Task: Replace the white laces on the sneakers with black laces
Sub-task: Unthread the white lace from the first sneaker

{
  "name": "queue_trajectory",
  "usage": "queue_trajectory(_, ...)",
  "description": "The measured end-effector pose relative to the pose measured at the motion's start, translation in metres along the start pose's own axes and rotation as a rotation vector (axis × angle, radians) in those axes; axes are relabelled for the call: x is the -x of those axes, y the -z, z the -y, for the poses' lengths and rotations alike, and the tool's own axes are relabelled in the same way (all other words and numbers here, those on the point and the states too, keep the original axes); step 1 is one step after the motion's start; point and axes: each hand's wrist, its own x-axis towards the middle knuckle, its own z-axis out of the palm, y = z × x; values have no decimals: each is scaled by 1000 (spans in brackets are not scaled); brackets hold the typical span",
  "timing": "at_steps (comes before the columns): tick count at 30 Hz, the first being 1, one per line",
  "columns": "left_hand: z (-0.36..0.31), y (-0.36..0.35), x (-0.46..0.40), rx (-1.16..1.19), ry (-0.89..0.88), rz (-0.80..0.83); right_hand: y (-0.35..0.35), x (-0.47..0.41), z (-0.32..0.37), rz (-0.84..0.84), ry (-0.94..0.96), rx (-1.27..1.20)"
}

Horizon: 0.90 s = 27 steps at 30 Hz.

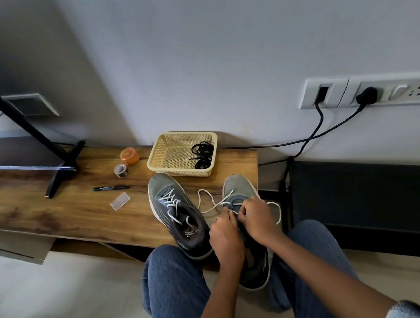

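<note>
early stage: the right sneaker [238, 190], at the surface [47, 210] front right corner, is being unlaced, its white lace [207, 200] apparently pinched by both hands [240, 225]. the left sneaker [176, 213] remains laced; black laces [202, 153] lie unused in the basket [164, 154].

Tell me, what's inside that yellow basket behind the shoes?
The yellow basket holds a tangle of black laces bunched toward its right side; the rest shows bare mesh floor. Whatever lies beneath the tangle is covered.
</note>
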Motion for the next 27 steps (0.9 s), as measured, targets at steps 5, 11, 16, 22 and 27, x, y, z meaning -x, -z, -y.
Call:
queue_trajectory(5, 2, -3, -2, 25, 13, -42, 2, 4, -2, 12, -27, -43)
queue_trajectory(11, 5, -4, -3, 68, 9, -72, 4, 13, -14, -175, -126, -413)
queue_trajectory(16, 4, -3, 1, 107, 9, -117, 16, 14, -19, -388, -426, -479)
queue_trajectory(22, 2, -6, -4, 54, -244, -184, 13, 31, -16, -255, -300, -366)
queue_trajectory(27, 6, -9, -26, -263, -439, -215, 1, 47, -10, -140, -90, -343)
